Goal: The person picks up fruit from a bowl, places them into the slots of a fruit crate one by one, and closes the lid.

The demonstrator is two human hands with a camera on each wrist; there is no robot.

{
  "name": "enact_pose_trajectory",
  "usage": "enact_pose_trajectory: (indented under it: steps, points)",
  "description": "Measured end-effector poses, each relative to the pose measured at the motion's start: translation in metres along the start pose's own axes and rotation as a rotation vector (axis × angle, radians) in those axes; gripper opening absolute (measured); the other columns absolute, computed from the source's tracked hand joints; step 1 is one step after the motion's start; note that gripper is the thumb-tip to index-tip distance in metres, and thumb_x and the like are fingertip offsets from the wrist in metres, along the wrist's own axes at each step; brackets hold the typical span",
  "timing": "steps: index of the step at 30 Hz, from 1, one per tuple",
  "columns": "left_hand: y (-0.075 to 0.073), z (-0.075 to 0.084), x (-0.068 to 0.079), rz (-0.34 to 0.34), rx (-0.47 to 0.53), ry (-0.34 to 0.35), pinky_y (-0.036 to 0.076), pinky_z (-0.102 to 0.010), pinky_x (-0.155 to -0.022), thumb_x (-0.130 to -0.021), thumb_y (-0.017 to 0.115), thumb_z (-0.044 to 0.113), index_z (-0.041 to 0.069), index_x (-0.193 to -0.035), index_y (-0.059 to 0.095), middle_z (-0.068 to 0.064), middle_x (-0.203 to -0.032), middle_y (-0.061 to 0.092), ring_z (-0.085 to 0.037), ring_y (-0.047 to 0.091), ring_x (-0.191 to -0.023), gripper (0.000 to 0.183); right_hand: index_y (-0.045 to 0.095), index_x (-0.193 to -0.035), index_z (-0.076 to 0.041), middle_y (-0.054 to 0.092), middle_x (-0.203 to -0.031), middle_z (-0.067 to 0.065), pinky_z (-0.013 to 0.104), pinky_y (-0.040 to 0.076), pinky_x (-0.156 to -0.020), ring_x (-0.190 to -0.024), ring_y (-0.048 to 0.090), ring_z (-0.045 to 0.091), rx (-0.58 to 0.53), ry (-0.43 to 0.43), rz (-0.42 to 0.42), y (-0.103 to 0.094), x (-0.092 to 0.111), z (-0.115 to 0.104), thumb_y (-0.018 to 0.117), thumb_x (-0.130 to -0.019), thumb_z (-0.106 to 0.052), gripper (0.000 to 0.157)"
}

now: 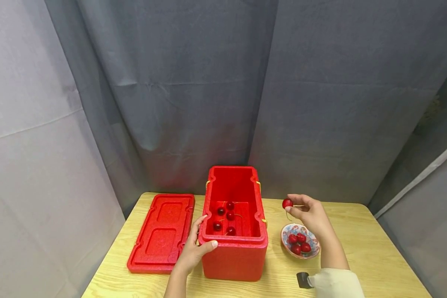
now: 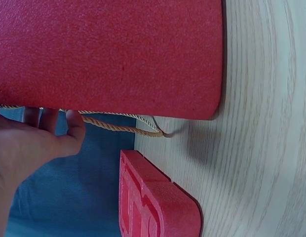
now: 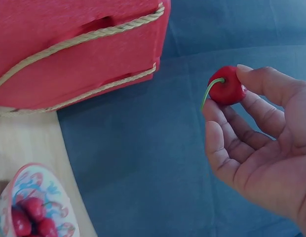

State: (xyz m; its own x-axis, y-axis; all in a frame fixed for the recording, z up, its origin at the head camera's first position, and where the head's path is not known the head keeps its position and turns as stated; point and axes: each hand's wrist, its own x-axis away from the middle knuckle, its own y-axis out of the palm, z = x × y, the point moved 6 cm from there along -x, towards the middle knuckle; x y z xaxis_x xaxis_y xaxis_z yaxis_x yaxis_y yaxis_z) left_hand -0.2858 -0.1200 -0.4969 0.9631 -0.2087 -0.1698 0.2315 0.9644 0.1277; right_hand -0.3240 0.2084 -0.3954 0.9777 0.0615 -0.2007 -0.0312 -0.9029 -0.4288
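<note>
Pinching lightly, the thumb and fingertips of our right hand (image 1: 310, 215) grasp a red cherry (image 3: 227, 91) by its round body; the gap between them is just the fruit's own width. Its thin, curved green stem (image 3: 209, 90) points away from our palm, and our other fingers bend loosely beneath. We hold this cherry in the air to the right of the box, apart from it.

Our left hand (image 1: 193, 248) grips the near left corner of the red foam box (image 1: 234, 260), with the thumb over the near edge and the fingers bent against the left side. From the left wrist we see those fingertips touching the wall, close to a twisted golden rope handle (image 2: 113, 126); another rope handle (image 3: 84, 37) runs along the right side.

Inside the open box, we count five dark red cherries (image 1: 230, 215) lying on the floor in its nearer half. To the right of the box, just beside it, stands a round patterned bowl (image 1: 287, 247), white with blue and red decoration and a reddish rim, in which we see four more cherries (image 1: 301, 237).

To the left lies the red foam lid (image 1: 160, 242), flat, its two recessed panels facing up. Everything rests on a light wood-grain table (image 1: 372, 252), and behind it hangs a grey curtain (image 1: 193, 107).
</note>
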Motion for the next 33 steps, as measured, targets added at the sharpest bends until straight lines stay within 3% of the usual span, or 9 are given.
enact_pose_trajectory:
  steps: [10, 14, 24, 28, 33]
  points:
    - [0.004, 0.011, 0.0, -0.021, -0.009, -0.012, 0.043, -0.038, -0.09, -0.08, 0.068, 0.002, 0.015, -0.144, 0.025, -0.015, -0.132, 0.038, -0.028, 0.048, -0.114, 0.078, 0.058, -0.121, -0.001, 0.062, -0.109, 0.018, 0.026, 0.051, -0.071, -0.087, 0.063, 0.021, -0.02, -0.076, -0.019, 0.003, -0.016, -0.03, 0.07, -0.084, -0.02, 0.044]
    - [0.002, 0.007, 0.0, -0.015, 0.003, -0.012, 0.043, -0.037, -0.09, -0.08, 0.068, 0.002, 0.019, -0.143, 0.027, -0.014, -0.132, 0.037, -0.027, 0.048, -0.114, 0.077, 0.058, -0.121, -0.002, 0.062, -0.109, 0.017, 0.026, 0.051, -0.072, -0.086, 0.062, 0.021, -0.027, -0.088, -0.038, 0.007, -0.023, -0.04, 0.071, -0.084, -0.021, 0.044]
    - [0.0, 0.0, -0.001, -0.007, 0.016, 0.027, 0.043, -0.037, -0.091, -0.08, 0.069, 0.007, 0.022, -0.142, 0.029, -0.014, -0.132, 0.037, -0.027, 0.048, -0.115, 0.075, 0.058, -0.119, 0.002, 0.063, -0.106, 0.017, 0.031, 0.052, -0.074, -0.088, 0.063, 0.027, -0.09, -0.11, -0.147, 0.027, -0.037, -0.06, 0.07, -0.083, -0.013, 0.041]
    - [0.0, 0.0, 0.0, -0.009, 0.017, 0.021, 0.043, -0.037, -0.09, -0.08, 0.069, 0.007, 0.022, -0.142, 0.029, -0.014, -0.132, 0.036, -0.027, 0.048, -0.114, 0.075, 0.058, -0.118, 0.004, 0.064, -0.103, 0.017, 0.034, 0.052, -0.074, -0.089, 0.062, 0.032, -0.118, -0.1, -0.191, 0.034, -0.042, -0.067, 0.07, -0.083, -0.009, 0.039]
    - [0.0, 0.0, -0.001, -0.014, 0.013, 0.011, 0.044, -0.036, -0.089, -0.08, 0.069, 0.007, 0.023, -0.143, 0.027, -0.013, -0.131, 0.036, -0.026, 0.048, -0.113, 0.077, 0.058, -0.117, 0.005, 0.063, -0.103, 0.019, 0.036, 0.052, -0.074, -0.087, 0.062, 0.03, -0.144, -0.091, -0.24, 0.041, -0.046, -0.075, 0.069, -0.083, -0.007, 0.037]
